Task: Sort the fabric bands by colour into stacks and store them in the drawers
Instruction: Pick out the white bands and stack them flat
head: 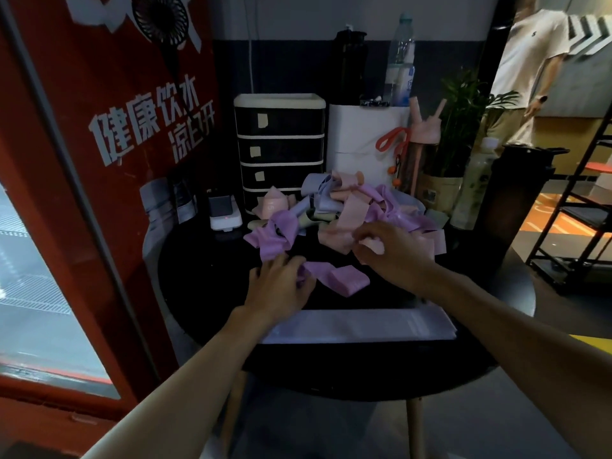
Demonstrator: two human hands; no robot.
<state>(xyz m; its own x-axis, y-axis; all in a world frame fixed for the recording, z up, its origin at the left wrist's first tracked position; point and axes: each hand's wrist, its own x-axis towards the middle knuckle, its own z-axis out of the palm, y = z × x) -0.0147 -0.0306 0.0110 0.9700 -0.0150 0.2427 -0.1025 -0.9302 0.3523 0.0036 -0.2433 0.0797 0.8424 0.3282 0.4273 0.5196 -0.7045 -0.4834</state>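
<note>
Left hand [281, 286] touches a purple band [346, 280]; right hand [395, 251] pinches a pink band [374, 245].

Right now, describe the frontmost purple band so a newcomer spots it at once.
On the black table, a pile of bands lies before the drawers. Nearer the camera, between left hand and right hand, lies one purple band. It alone sits clear of the pile, its right end folded over.
</note>
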